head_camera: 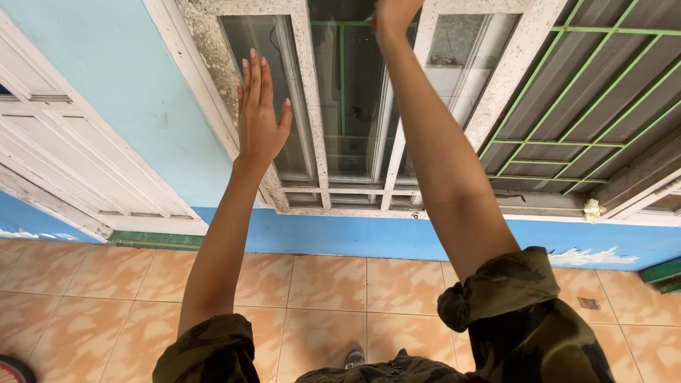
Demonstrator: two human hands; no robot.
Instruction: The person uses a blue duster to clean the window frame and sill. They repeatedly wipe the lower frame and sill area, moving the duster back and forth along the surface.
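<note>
Two rolled camouflage sleeves (496, 287), left hand (259, 117) flat open on window frame (305, 106), right hand (391, 13) grip unclear

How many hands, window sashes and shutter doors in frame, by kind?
Hands: 2, left hand flat on the left sash, right hand at the top edge
Glazed window sashes: 3
White shutter doors: 1
Total: 6

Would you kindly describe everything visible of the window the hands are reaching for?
The window has a white painted frame, stained dark and flaking, holding narrow glass panes with green bars behind them. It stands in a blue wall above a tiled floor. The left hand lies flat and open against the left pane. The right hand reaches the top; its grip is cut off.
</note>
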